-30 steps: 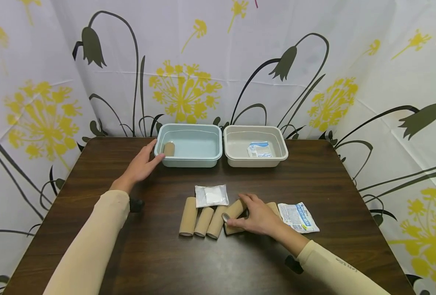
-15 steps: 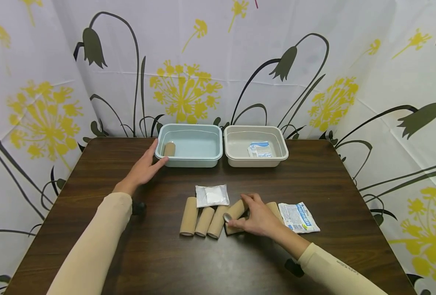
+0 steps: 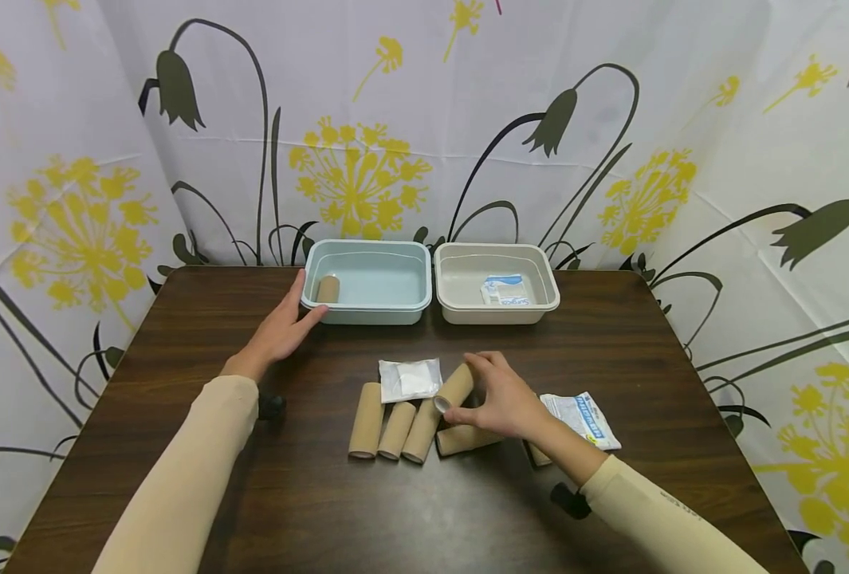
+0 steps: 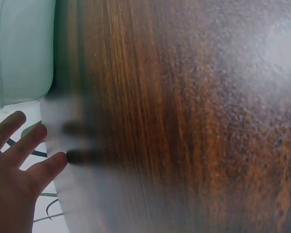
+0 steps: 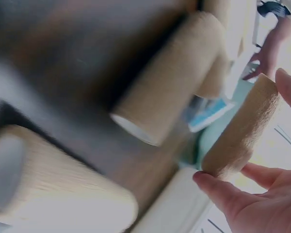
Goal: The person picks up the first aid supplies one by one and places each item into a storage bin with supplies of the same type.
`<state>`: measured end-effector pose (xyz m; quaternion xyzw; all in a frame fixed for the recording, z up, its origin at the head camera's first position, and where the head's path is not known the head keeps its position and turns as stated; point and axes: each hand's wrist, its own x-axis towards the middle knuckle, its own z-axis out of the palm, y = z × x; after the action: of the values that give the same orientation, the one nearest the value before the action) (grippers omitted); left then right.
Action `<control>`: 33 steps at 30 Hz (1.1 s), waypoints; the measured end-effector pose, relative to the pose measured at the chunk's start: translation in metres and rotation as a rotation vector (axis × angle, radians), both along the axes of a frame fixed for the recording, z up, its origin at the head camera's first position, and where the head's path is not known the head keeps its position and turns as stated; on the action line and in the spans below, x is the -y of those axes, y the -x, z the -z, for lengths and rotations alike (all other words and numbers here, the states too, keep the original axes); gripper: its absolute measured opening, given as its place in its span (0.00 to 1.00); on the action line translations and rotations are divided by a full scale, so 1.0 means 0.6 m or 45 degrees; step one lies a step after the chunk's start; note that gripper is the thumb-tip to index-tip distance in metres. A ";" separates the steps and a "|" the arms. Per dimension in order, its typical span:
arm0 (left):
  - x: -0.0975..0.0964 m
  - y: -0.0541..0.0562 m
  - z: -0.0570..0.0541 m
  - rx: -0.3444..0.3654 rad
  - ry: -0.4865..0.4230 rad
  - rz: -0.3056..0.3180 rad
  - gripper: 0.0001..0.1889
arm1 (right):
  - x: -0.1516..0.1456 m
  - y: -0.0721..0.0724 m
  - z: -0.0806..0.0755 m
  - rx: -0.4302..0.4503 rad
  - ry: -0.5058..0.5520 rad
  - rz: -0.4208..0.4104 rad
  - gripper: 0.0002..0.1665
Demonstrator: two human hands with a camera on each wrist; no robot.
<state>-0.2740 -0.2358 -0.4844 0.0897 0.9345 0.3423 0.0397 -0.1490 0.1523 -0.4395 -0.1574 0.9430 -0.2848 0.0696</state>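
My right hand (image 3: 506, 399) pinches a brown cardboard tube (image 3: 456, 388) by its two ends, thumb on the near end and fingers on the far one. The right wrist view shows that tube (image 5: 245, 131) held above the table. Below the hand lies another cardboard tube (image 3: 467, 438), with several more in a row to its left, one being a tube (image 3: 367, 421) at the row's end. My left hand (image 3: 277, 331) rests with extended fingers at the left end of a light blue tub (image 3: 370, 316), which has one short-looking tube (image 3: 328, 289) inside.
A beige tub (image 3: 496, 316) stands right of the blue one, with a blue-and-white packet (image 3: 506, 290) in it. A white packet (image 3: 410, 380) lies behind the row of tubes. Another printed packet (image 3: 582, 421) lies at the right. A patterned curtain (image 3: 424, 119) hangs behind the table.
My right hand has lifted the tube off the others and shifted slightly away from me, uncovering more of the tube beneath. My left hand has moved a little along the blue tub's front rim.
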 end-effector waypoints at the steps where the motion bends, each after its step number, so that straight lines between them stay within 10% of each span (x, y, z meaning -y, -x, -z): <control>1: 0.000 0.000 0.000 0.000 0.002 -0.002 0.45 | 0.004 0.006 -0.004 -0.019 0.015 -0.011 0.58; 21: -0.003 -0.004 0.002 0.026 -0.009 -0.021 0.44 | 0.117 0.180 -0.037 -0.182 0.081 -0.096 0.54; 33: 0.000 -0.007 -0.003 0.037 0.005 -0.019 0.44 | 0.156 0.223 -0.021 -0.187 0.065 0.016 0.49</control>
<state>-0.2698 -0.2359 -0.4825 0.0776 0.9351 0.3421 0.0510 -0.2829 0.0584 -0.4270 -0.1737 0.9390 -0.2969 -0.0058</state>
